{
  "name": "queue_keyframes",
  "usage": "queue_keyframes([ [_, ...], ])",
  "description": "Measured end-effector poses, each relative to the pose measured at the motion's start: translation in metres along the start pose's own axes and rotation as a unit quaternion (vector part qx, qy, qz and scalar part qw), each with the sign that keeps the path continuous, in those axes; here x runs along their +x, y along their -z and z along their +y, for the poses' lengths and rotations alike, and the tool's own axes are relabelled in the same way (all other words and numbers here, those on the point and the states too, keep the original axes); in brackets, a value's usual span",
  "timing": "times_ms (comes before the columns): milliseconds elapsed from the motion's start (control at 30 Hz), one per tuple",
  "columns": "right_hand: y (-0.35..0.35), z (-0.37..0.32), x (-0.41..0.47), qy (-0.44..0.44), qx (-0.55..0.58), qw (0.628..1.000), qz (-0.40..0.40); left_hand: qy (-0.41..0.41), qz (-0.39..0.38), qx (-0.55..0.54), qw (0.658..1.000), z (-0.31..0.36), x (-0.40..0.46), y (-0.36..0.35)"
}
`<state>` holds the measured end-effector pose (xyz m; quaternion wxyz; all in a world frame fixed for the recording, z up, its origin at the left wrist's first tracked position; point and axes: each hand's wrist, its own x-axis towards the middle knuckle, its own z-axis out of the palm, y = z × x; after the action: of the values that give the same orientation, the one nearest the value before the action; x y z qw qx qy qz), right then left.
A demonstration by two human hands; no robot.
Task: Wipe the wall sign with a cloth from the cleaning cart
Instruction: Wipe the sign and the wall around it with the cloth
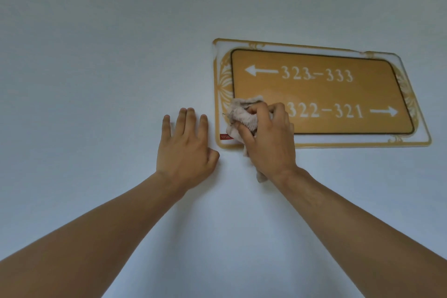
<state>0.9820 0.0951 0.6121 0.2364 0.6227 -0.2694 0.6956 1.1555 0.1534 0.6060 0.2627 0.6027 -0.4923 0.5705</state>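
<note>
Pressing cloth [242, 117] against sign [321, 94]

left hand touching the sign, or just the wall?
Apart. Head view: left hand lies flat on the wall, with a strip of bare wall before the sign.

- Sign [321, 94] mounted on wall [96, 55], toward two o'clock.
- Cloth [242, 116] bunched against sign's seven o'clock corner, under right hand [268, 138].
- Left hand [185, 147] flat on wall, just beside sign at nine o'clock.
</note>
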Motion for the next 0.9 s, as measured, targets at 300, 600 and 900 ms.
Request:
queue_keyframes([
  [300,-0.001,0.038,0.101,0.056,-0.009,0.998,-0.019,0.023,0.047,0.028,0.998,0.034,0.069,0.014],
  [600,-0.008,0.041,0.189,0.169,0.042,0.984,-0.031,0.021,0.062,0.007,0.998,0.061,0.124,0.014],
  [900,-0.044,0.012,0.239,0.194,0.019,0.98,-0.036,0.002,0.065,-0.012,0.998,0.039,0.163,0.012],
])
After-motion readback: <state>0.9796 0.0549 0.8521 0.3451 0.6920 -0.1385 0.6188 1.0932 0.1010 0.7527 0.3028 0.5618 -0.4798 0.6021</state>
